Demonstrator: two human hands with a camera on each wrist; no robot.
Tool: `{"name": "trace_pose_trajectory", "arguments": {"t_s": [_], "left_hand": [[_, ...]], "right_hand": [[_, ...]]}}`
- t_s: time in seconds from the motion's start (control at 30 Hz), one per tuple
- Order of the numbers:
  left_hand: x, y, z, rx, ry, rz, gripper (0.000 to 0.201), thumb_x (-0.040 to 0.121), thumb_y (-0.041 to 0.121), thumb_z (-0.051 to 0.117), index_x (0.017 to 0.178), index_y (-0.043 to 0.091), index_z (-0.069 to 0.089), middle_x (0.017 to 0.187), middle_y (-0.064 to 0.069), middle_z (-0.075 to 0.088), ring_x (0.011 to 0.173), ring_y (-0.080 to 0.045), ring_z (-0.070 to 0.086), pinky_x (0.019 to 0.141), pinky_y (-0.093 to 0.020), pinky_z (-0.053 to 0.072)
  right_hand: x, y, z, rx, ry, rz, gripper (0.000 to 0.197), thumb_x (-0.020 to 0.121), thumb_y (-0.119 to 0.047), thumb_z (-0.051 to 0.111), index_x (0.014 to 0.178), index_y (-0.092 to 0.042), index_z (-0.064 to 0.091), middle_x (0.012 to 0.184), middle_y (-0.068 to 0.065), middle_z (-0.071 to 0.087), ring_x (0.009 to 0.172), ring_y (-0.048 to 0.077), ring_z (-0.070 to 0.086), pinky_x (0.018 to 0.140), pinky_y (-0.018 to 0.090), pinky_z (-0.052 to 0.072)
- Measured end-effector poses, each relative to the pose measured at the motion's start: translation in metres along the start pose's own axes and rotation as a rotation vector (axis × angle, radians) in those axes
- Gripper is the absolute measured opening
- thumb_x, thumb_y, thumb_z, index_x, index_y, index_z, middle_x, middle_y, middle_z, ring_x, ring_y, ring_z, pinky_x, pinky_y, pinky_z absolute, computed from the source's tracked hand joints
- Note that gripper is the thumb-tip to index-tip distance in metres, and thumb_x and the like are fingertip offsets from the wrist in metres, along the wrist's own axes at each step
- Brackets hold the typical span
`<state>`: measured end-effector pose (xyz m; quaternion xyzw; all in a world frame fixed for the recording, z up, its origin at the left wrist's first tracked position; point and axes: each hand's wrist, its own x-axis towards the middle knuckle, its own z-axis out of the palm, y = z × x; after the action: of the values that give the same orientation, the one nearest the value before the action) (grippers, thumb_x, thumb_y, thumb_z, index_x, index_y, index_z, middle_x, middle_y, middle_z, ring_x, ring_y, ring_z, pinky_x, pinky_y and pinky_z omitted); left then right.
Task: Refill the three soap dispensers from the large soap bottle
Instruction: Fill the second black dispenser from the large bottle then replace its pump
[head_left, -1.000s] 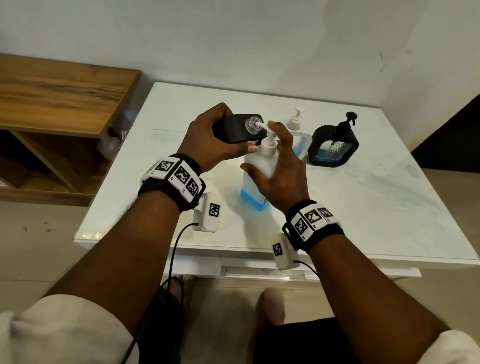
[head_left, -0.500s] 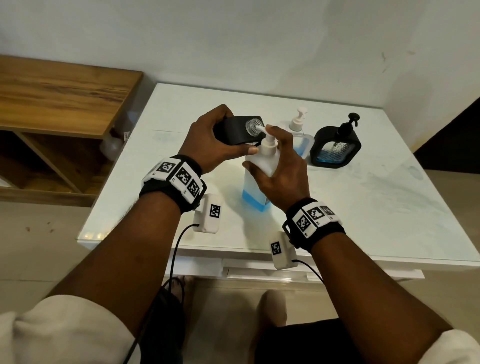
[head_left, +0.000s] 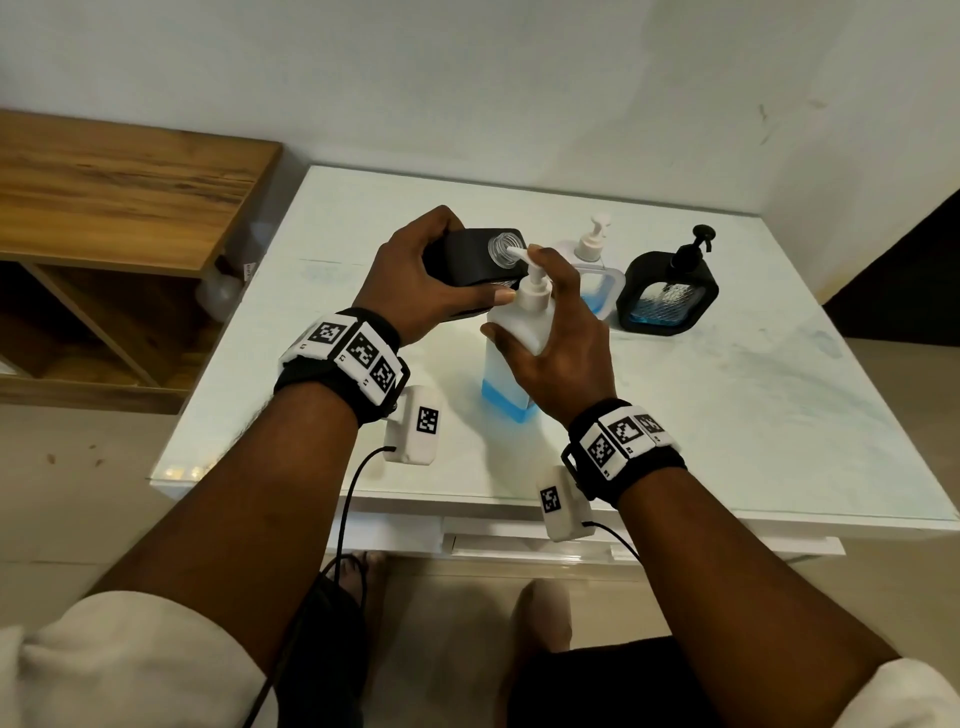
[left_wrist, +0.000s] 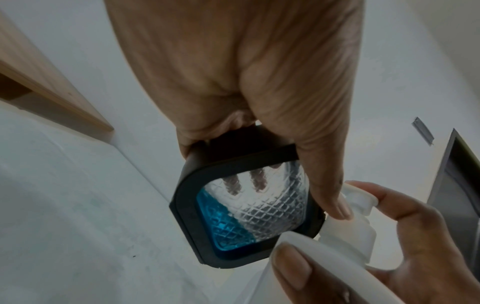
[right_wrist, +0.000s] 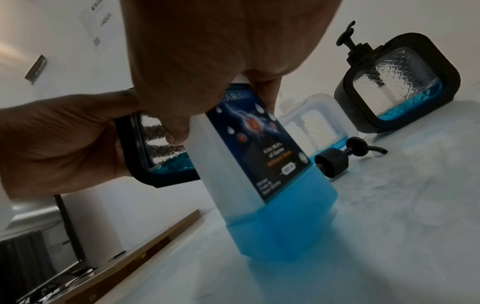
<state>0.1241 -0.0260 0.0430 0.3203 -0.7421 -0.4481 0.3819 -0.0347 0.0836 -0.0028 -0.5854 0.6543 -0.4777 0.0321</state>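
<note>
Our left hand (head_left: 415, 275) grips the black dispenser (head_left: 475, 257) tipped sideways, mouth right at the big soap bottle's (head_left: 514, 353) spout, which our right hand (head_left: 558, 348) grips.

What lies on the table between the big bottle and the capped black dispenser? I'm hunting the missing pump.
The black pump lies there on its side, beside the clear dispenser, in the right wrist view.
</note>
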Motion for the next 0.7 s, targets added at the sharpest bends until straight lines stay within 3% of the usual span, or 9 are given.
{"name": "trace_pose_trajectory", "arguments": {"t_s": [0.07,0.1,0.3,0.4,0.57,0.7], "left_hand": [[0.0001,-0.003,-0.0014,0.015,-0.007,-0.005,0.063,0.059,0.043,0.097,0.09,0.011,0.053,0.088,-0.012,0.067,0.08,-0.033,0.065,0.065,-0.048,0.061],[0.0002,-0.0042,-0.0018,0.021,-0.008,-0.005,0.064,0.059,0.044,0.097,0.09,0.011,0.053,0.088,-0.012,0.068,0.082,-0.035,0.065,0.065,-0.051,0.06],[0.0006,-0.0038,-0.0005,-0.013,-0.004,-0.021,0.064,0.057,0.044,0.098,0.089,0.012,0.052,0.09,-0.015,0.067,0.085,-0.04,0.065,0.065,-0.056,0.06],[-0.0001,-0.0013,0.0004,-0.045,-0.013,-0.037,0.062,0.06,0.037,0.098,0.091,0.009,0.051,0.094,-0.016,0.068,0.089,-0.038,0.068,0.064,-0.047,0.063],[-0.0002,0.003,0.0026,0.001,0.012,-0.007,0.057,0.064,0.03,0.096,0.091,0.004,0.053,0.089,-0.014,0.067,0.07,-0.009,0.06,0.059,-0.017,0.053],[0.0,0.0025,0.002,0.005,0.01,-0.005,0.059,0.065,0.032,0.096,0.093,0.003,0.052,0.087,-0.014,0.066,0.069,-0.009,0.058,0.058,-0.014,0.05]], "right_hand": [[0.0012,-0.0003,0.0006,0.001,0.01,-0.005,0.077,0.083,-0.038,0.084,0.143,-0.036,0.036,0.142,-0.006,0.057,0.113,0.015,0.062,0.093,0.031,0.057],[0.0021,0.0,0.0002,0.003,0.014,-0.005,0.075,0.083,-0.038,0.085,0.142,-0.036,0.038,0.141,-0.008,0.057,0.114,0.013,0.061,0.094,0.033,0.057],[0.0029,0.001,-0.0017,0.01,0.014,0.003,0.076,0.081,-0.04,0.085,0.141,-0.035,0.039,0.137,-0.01,0.059,0.113,0.013,0.062,0.093,0.039,0.058],[0.0007,-0.001,-0.0024,-0.014,0.01,-0.012,0.081,0.081,-0.04,0.085,0.143,-0.037,0.033,0.14,-0.008,0.057,0.107,0.013,0.063,0.088,0.036,0.058],[-0.0009,-0.0005,-0.0055,-0.035,-0.016,-0.025,0.09,0.082,-0.041,0.086,0.147,-0.038,0.024,0.148,-0.006,0.053,0.11,0.019,0.065,0.088,0.036,0.057],[0.0004,0.0005,-0.0045,-0.022,-0.022,-0.026,0.087,0.082,-0.04,0.085,0.148,-0.039,0.027,0.144,-0.009,0.054,0.108,0.015,0.063,0.089,0.034,0.057]]}}
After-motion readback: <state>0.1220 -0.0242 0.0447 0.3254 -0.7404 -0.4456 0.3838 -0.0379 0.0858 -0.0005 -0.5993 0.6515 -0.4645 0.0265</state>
